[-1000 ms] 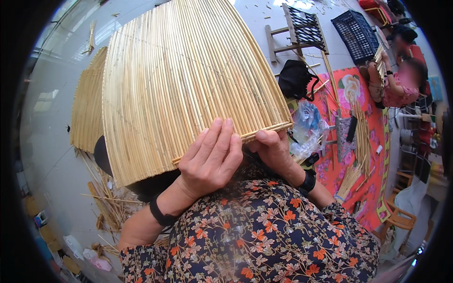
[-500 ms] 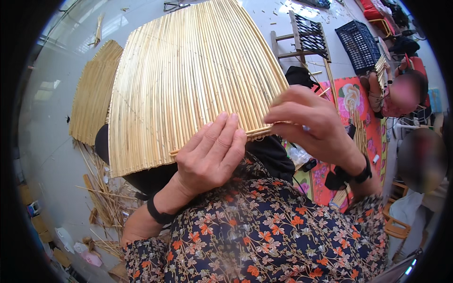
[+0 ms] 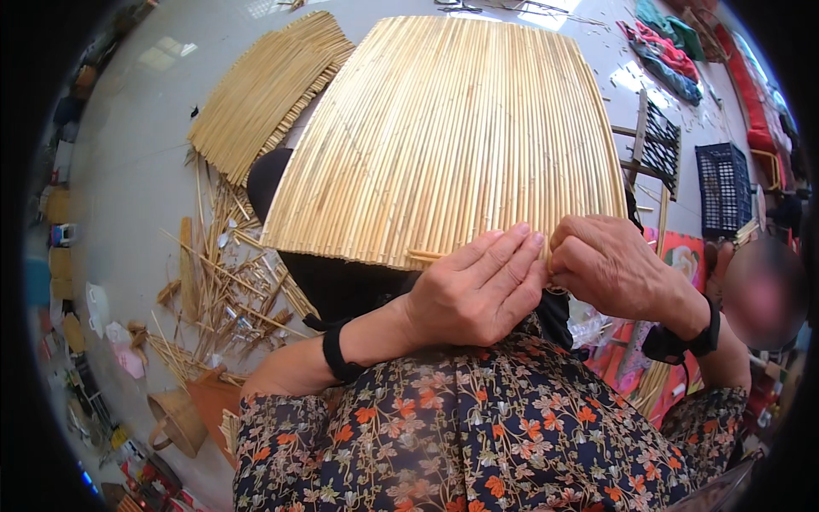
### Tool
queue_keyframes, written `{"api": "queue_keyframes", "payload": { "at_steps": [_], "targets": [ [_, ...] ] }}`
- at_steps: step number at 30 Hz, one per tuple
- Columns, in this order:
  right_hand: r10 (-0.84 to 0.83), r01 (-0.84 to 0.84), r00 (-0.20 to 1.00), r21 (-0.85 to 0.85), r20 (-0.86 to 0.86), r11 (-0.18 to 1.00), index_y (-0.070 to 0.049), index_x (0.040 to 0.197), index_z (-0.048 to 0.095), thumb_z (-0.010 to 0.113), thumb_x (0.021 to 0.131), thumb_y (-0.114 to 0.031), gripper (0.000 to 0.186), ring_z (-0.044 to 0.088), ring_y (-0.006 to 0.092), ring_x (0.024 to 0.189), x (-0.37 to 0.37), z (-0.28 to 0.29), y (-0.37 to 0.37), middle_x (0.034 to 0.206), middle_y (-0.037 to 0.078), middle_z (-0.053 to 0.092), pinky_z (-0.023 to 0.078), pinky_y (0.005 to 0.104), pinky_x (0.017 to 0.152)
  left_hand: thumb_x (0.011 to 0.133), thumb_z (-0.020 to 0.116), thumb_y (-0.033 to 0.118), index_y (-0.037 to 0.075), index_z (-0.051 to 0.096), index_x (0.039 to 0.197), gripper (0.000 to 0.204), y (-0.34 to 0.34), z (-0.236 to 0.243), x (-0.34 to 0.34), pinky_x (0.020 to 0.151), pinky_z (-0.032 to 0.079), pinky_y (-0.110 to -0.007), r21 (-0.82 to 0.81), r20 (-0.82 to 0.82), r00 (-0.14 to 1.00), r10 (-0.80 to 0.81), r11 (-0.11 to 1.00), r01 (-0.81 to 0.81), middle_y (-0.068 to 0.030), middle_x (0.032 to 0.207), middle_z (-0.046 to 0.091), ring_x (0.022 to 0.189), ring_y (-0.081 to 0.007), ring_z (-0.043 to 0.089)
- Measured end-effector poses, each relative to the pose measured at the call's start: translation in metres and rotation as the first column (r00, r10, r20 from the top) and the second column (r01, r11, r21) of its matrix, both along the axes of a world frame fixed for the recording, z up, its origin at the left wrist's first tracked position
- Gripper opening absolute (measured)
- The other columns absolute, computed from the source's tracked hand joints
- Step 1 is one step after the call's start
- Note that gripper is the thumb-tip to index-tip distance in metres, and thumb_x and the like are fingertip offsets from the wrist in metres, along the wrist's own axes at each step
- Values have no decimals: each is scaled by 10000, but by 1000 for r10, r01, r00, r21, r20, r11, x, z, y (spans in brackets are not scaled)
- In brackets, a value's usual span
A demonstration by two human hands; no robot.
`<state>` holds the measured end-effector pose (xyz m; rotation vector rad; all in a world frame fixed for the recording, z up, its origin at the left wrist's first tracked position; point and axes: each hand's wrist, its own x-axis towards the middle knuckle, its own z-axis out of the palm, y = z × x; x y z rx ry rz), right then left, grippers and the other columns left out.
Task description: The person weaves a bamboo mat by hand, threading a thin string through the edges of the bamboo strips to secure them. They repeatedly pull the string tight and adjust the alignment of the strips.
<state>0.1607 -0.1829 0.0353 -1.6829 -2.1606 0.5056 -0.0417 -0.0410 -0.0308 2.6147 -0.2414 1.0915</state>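
Observation:
A pale mat of narrow reed sticks [image 3: 444, 128] spreads in front of me, with thin cross sticks [image 3: 424, 254] along its near edge. My left hand [image 3: 478, 290] has its fingers pressed together over that edge, gripping it with the cross sticks beneath. Just beside those fingertips, my right hand [image 3: 614, 264] is closed in a pinch on the same edge, its fingertips partly hidden. A black item [image 3: 341, 294] shows under the mat.
A second mat [image 3: 247, 102] and scattered straw [image 3: 222, 273] lie left; a basket [image 3: 177, 418] is low left. Rightward are a wooden stool [image 3: 657, 141], dark crate [image 3: 722, 188], heaped cloths [image 3: 670, 55], red floral sheet [image 3: 682, 247] and a blurred seated person [image 3: 759, 294].
My right hand, raised with looser fingers half a second ago, is now bent onto the edge beside my left fingertips. The view has shifted, so mat and hands appear farther right.

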Motion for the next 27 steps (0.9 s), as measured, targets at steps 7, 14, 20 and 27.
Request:
{"api": "queue_keyframes", "payload": {
  "at_steps": [7, 14, 20, 27],
  "targets": [
    [142, -146, 988, 56, 68, 988, -60, 948, 557, 701, 856, -47, 171, 620, 283, 756, -6, -3, 6, 863, 95, 501, 524, 418, 638, 957, 737, 135, -32, 797, 1047, 199, -2, -8, -3, 991, 639, -413, -14, 27, 1000, -13, 1000, 13, -193, 1159, 819, 1141, -319, 801],
    [28, -56, 977, -128, -213, 990, -38, 1031, 612, 805, 943, -158, 244, 684, 346, 845, 10, 9, 7, 973, 99, 616, 576, 446, 723, 972, 697, 139, -23, 790, 1079, 215, 2, -4, -1, 1010, 634, -425, -6, -11, 1000, -19, 1000, 19, -208, 1168, 815, 1159, -326, 797],
    [83, -110, 968, -105, -235, 988, -27, 1059, 607, 780, 960, -157, 237, 679, 338, 826, 14, 16, 12, 1005, 106, 609, 567, 448, 694, 961, 717, 101, -42, 790, 1117, 224, 3, 0, 4, 957, 652, -426, -19, 23, 999, -24, 1000, 24, -220, 1164, 812, 1128, -338, 805],
    [-7, 28, 943, 58, -334, 998, -25, 971, 569, 749, 997, -107, 200, 651, 304, 788, 5, 6, 18, 931, 106, 607, 534, 406, 693, 951, 745, 68, -53, 787, 1115, 208, 3, 6, 3, 932, 656, -430, -76, -25, 999, -47, 996, 45, -209, 1108, 816, 1110, -342, 809]
  ]
}}
